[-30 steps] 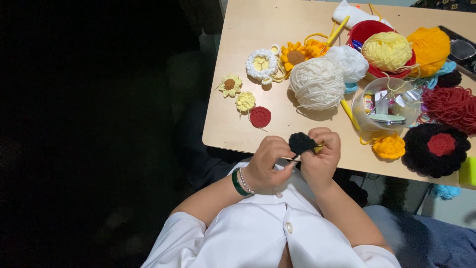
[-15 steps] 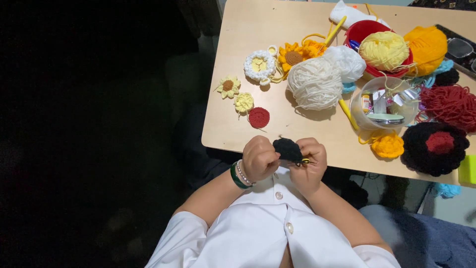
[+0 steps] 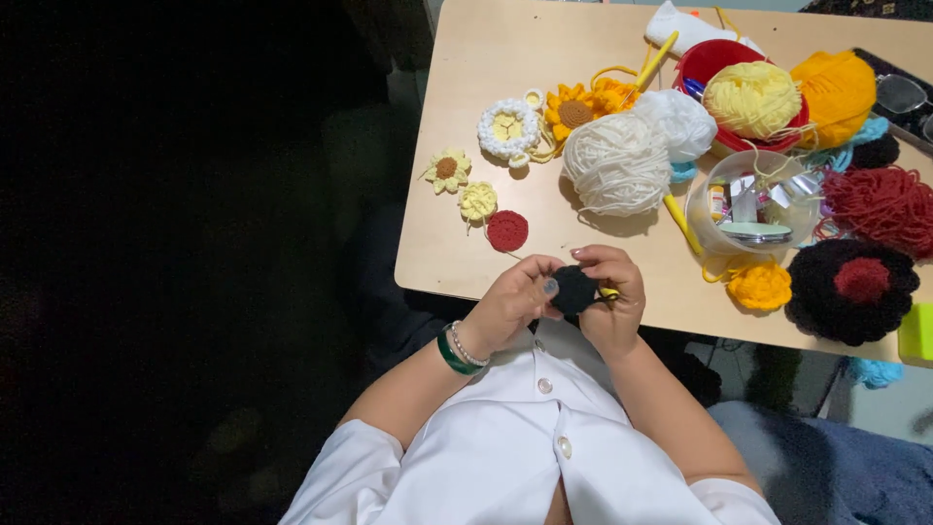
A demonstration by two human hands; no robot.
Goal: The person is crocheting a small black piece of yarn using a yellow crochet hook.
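Both hands meet at the near edge of the wooden table (image 3: 486,58). My left hand (image 3: 507,309), with a green bangle and a beaded bracelet on the wrist, pinches a small round black crochet piece (image 3: 573,290). My right hand (image 3: 614,303) grips the same piece from the other side, and a bit of a yellow crochet hook (image 3: 608,292) shows between its fingers. A thin black yarn strand hangs from the piece.
Just beyond the hands lie a red crochet disc (image 3: 507,230), small crochet flowers (image 3: 447,170), a white yarn ball (image 3: 617,163), a clear tub (image 3: 753,199), a red bowl with yellow yarn (image 3: 753,97), orange yarn (image 3: 836,87) and a black-and-red crochet flower (image 3: 853,290).
The black piece has dropped from above the right hand to between both hands and been turned. Both hands have closed in around it at the table's edge.
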